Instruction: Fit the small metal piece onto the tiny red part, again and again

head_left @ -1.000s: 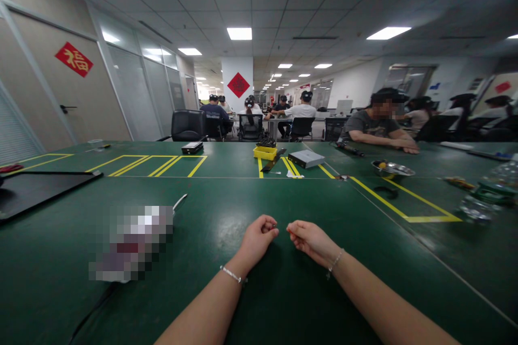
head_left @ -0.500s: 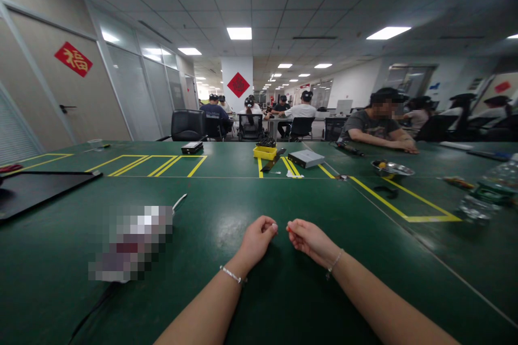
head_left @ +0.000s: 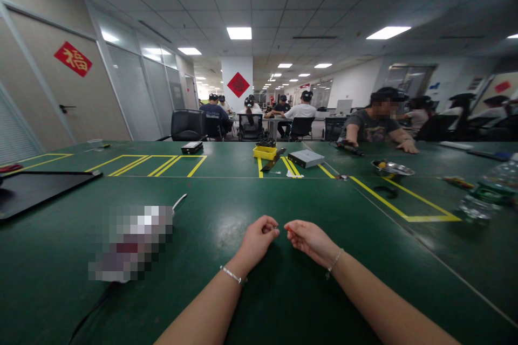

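Observation:
Just above the green table, my left hand is closed in a pinch, with a tiny greyish piece showing at the fingertips, too small to name. Facing it across a narrow gap, my right hand pinches a small orange-red piece, mostly covered by thumb and forefinger. The fingertips of the two hands do not touch. Each wrist wears a bracelet. To the left lies a long blurred-out object with a white tip and a dark strap.
Farther back are a yellow bin, a grey box and a black box. A metal bowl and a water bottle stand right, a black tray left. Another person sits across the table.
My hands have come slightly closer together, and the greyish piece at my left fingertips shows more. Across the table, the person has spread their arms, one hand now at a dark object.

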`<action>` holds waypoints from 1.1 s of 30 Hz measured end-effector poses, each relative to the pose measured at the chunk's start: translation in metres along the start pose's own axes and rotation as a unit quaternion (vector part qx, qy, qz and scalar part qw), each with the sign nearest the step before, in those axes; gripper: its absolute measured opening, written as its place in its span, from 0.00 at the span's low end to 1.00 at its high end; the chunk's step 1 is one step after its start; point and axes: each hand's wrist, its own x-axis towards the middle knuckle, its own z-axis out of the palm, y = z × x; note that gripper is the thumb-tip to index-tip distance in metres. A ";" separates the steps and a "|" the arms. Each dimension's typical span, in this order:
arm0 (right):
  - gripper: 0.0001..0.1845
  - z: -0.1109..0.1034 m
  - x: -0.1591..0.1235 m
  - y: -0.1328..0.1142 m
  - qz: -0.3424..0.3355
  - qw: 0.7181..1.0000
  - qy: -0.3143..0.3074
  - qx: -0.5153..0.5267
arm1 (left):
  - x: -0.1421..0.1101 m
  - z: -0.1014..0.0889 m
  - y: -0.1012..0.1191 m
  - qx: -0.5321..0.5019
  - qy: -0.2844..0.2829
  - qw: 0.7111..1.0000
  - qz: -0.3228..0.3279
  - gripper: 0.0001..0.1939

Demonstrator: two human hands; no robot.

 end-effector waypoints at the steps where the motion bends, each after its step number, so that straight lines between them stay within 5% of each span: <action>1: 0.12 0.000 0.000 0.000 0.000 1.000 0.001 0.001 | 0.000 0.000 0.000 -0.002 0.001 1.000 0.000 0.06; 21: 0.11 -0.004 0.003 0.003 0.009 1.000 -0.026 0.008 | -0.002 0.000 -0.001 0.031 -0.005 0.999 0.022 0.06; 33: 0.13 -0.001 0.003 0.003 -0.016 0.999 0.033 0.001 | -0.002 0.001 0.002 0.017 0.017 1.000 -0.002 0.09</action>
